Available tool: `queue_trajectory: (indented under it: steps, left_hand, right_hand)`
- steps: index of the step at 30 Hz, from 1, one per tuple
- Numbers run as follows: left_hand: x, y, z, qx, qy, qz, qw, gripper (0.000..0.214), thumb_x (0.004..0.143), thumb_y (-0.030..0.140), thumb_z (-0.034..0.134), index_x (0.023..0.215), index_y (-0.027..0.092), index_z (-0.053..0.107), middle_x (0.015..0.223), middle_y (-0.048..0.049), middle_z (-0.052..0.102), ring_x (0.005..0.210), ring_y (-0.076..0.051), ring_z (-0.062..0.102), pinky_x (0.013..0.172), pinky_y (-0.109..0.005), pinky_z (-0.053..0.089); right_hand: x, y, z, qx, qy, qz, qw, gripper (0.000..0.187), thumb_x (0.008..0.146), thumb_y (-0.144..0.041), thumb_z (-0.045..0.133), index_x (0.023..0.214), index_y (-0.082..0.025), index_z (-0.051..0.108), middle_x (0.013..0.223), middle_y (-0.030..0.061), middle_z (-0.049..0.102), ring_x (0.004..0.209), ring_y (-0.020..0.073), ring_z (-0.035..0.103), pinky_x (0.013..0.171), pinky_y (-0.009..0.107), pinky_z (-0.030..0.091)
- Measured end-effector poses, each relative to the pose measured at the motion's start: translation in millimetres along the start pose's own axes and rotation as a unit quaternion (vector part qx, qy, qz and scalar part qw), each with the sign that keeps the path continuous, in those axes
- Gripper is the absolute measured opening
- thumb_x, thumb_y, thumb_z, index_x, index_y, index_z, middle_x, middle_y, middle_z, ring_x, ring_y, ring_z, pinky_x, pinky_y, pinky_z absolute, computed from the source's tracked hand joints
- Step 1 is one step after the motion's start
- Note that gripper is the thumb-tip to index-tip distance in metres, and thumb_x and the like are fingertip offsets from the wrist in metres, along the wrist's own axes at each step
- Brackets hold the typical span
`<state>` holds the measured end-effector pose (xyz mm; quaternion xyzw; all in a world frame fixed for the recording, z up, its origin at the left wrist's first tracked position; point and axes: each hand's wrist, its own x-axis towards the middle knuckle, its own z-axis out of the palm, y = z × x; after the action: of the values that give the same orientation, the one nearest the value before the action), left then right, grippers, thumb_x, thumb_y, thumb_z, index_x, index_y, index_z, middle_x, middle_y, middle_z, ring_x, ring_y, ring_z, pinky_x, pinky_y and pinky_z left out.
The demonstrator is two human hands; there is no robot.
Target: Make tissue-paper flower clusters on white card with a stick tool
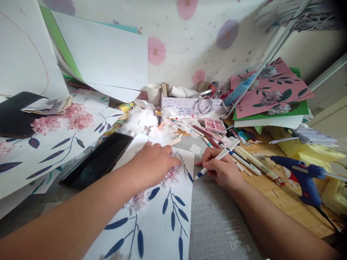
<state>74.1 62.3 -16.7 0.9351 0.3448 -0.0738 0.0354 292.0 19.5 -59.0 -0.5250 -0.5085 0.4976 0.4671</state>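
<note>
My left hand (153, 164) lies flat, fingers spread, pressing down a long white sheet printed with pink flowers and dark blue leaves (162, 220). My right hand (221, 169) is closed round a white pen with a blue tip (214, 161). The pen's tip touches the right edge of that sheet. Both rest on a grey gridded cutting mat (217, 220).
A black tablet (97, 160) lies left of the sheet. A blue glue gun (300, 177) stands at the right on the wooden table. Several pens, a pink palette (214, 124), a paper cup (153, 92) and stacked floral papers (271, 90) crowd the back.
</note>
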Motion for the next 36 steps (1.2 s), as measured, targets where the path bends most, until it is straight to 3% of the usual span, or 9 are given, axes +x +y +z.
queue_trajectory:
  steps: [9, 22, 28, 36]
  left_hand:
    - [-0.1, 0.8, -2.8, 0.001, -0.002, 0.002, 1.000, 0.045, 0.083, 0.015, 0.042, 0.115, 0.042, 0.060, 0.103, -0.0053, 0.058, 0.086, -0.026, 0.052, 0.078, -0.041, 0.036]
    - [-0.1, 1.3, -0.9, 0.004, 0.008, 0.002, 1.000, 0.049, 0.080, 0.012, 0.044, 0.115, 0.042, 0.060, 0.103, -0.0049, 0.059, 0.087, -0.027, 0.054, 0.078, -0.042, 0.036]
    - [-1.1, 0.7, -0.4, 0.004, 0.014, 0.007, 1.000, 0.049, 0.081, 0.012, 0.044, 0.115, 0.043, 0.060, 0.102, -0.0050, 0.059, 0.086, -0.027, 0.054, 0.078, -0.042, 0.036]
    - [-0.5, 0.7, -0.6, 0.008, 0.013, 0.004, 1.000, 0.048, 0.082, 0.012, 0.044, 0.115, 0.044, 0.059, 0.105, -0.0042, 0.060, 0.088, -0.027, 0.055, 0.079, -0.043, 0.037]
  right_hand:
    - [1.3, 0.6, 3.4, -0.050, 0.001, -0.032, 0.998, 0.011, 0.064, -0.019, 0.056, 0.054, -0.019, 0.051, 0.044, -0.0055, 0.047, 0.042, 0.0097, 0.042, 0.045, 0.023, 0.031]
    - [2.0, 2.8, 2.6, -0.038, 0.012, -0.025, 0.999, 0.011, 0.064, -0.020, 0.057, 0.055, -0.019, 0.051, 0.045, -0.0051, 0.047, 0.043, 0.0102, 0.044, 0.042, 0.022, 0.029]
    - [1.2, 5.1, 3.4, -0.038, 0.017, -0.019, 0.999, 0.009, 0.066, -0.018, 0.057, 0.058, -0.019, 0.052, 0.053, -0.0023, 0.058, 0.043, 0.0089, 0.043, 0.041, 0.021, 0.027]
    - [-0.1, 0.7, 6.4, -0.037, 0.007, -0.007, 0.999, 0.009, 0.063, -0.020, 0.057, 0.056, -0.019, 0.052, 0.046, -0.0040, 0.053, 0.041, 0.0087, 0.042, 0.040, 0.020, 0.027]
